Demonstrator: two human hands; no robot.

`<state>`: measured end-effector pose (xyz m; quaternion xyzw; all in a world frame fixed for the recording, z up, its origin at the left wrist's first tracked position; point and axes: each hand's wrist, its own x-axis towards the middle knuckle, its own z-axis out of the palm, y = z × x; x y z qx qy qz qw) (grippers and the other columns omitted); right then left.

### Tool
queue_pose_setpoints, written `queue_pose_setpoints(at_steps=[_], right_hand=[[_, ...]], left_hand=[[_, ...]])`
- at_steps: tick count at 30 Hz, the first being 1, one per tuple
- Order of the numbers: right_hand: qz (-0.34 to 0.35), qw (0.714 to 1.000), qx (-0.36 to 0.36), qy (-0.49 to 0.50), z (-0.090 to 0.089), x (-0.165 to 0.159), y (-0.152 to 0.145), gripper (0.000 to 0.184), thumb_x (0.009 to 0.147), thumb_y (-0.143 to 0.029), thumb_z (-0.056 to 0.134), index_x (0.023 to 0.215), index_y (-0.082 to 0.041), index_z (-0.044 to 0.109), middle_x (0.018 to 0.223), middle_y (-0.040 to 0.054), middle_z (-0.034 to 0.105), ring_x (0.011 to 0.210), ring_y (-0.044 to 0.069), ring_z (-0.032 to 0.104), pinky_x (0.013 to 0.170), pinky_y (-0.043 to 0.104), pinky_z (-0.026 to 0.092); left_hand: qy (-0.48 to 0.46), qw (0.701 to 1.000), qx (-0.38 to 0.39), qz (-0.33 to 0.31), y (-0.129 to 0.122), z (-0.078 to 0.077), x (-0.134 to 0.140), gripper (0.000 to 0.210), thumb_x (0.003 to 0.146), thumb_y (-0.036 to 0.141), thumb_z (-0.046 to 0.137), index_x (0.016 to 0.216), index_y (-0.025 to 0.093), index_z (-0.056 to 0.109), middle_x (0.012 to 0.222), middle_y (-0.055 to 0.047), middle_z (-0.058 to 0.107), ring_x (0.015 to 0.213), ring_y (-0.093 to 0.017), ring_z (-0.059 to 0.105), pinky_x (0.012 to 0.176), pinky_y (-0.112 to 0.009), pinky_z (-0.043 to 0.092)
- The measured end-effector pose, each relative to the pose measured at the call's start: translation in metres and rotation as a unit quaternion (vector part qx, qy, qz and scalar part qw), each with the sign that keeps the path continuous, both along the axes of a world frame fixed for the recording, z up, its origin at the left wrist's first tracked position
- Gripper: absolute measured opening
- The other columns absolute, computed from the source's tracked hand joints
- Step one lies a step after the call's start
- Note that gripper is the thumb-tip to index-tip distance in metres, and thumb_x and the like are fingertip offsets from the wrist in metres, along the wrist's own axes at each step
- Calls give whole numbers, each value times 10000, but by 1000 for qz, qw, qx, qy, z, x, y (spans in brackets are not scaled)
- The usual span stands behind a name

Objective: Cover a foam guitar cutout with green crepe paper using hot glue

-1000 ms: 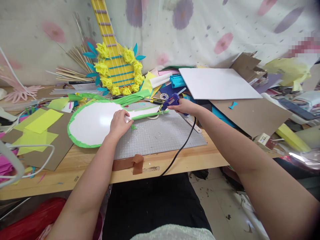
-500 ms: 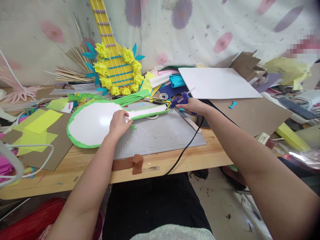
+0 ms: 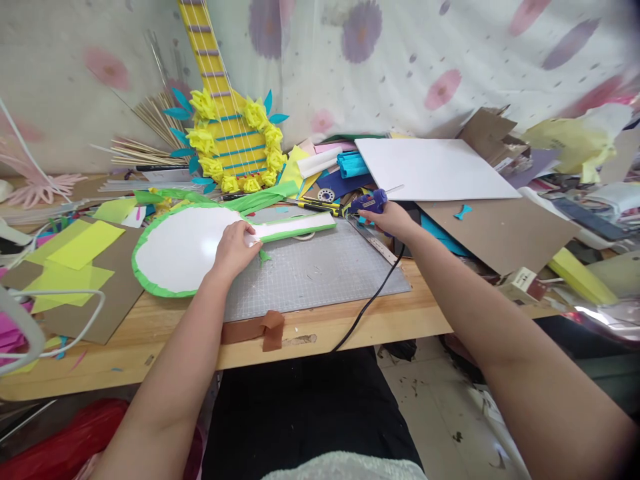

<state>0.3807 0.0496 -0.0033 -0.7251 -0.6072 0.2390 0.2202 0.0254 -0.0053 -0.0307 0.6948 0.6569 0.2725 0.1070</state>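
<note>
Far left: yellow sheets (image 3: 87,243) overlapping on brown cardboard (image 3: 100,323), at the near edge of the wooden table (image 3: 140,333).

Next, the guitar-shaped white cutout (image 3: 175,250), flat, round body leftward, neck (image 3: 295,227) running right over the grey cutting mat (image 3: 320,280); green paper strip folded along its rim. Behind it, a yellow model guitar (image 3: 237,143) with paper flowers, upright near the curtain (image 3: 320,60).

Left hand (image 3: 234,250): forearm reaching up and slightly right from the lower left, back of hand upward, fingers bent, thumb and fingertips close together at the join of body and neck. In contact with the cutout; whether pinching its edge or merely pressing down, cannot tell. Just below the fingertips, a green scrap (image 3: 265,256) on the mat.

Right hand (image 3: 393,219): arm stretched long from the lower right, wrist nearly level, fingers wrapped around a blue glue gun (image 3: 370,200), clamped on its handle. Nozzle pointing left, just beyond the neck's tip, apart from it. Black cord (image 3: 370,310) hanging in a curve over the table edge; metal ruler (image 3: 380,247) below the hand.

Further right: white board (image 3: 440,170) on the clutter, brown board (image 3: 505,230) in front of it, a blue paper bow (image 3: 463,212) on top.

Against one second ago: left hand and cutout essentially unmoved; glue gun, then over the neck's end, now drawn rightward and clear of it.
</note>
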Motion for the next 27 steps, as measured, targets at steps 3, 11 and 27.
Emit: queue_pose_setpoints(at_steps=[3, 11, 27], right_hand=[[-60, 992, 45, 101, -26, -9, -6, 318, 783, -486, 638, 777, -169, 606, 657, 40, 626, 502, 123, 535, 528, 279, 454], [-63, 994, 90, -3, -61, -22, -17, 458, 745, -562, 629, 979, -169, 653, 918, 122, 701, 907, 293, 661, 791, 393, 492], [42, 977, 31, -208, -27, -30, -68, 331, 775, -508, 615, 695, -229, 457, 686, 34, 588, 703, 221, 574, 617, 311, 375]], left_hand=[[0, 1000, -19, 0, -1, 4, -7, 226, 709, 246, 643, 847, 238, 465, 1054, -46, 604, 1088, -244, 523, 957, -372, 418], [51, 998, -25, -6, -2, 8, -12, 224, 757, 323, 625, 926, 218, 520, 1073, -78, 602, 1106, -268, 521, 955, -403, 436], [203, 976, -29, -69, 19, 8, 12, 779, 783, 438, 652, 1432, 138, 340, 1474, -173, 411, 1354, -323, 365, 1136, -461, 230]])
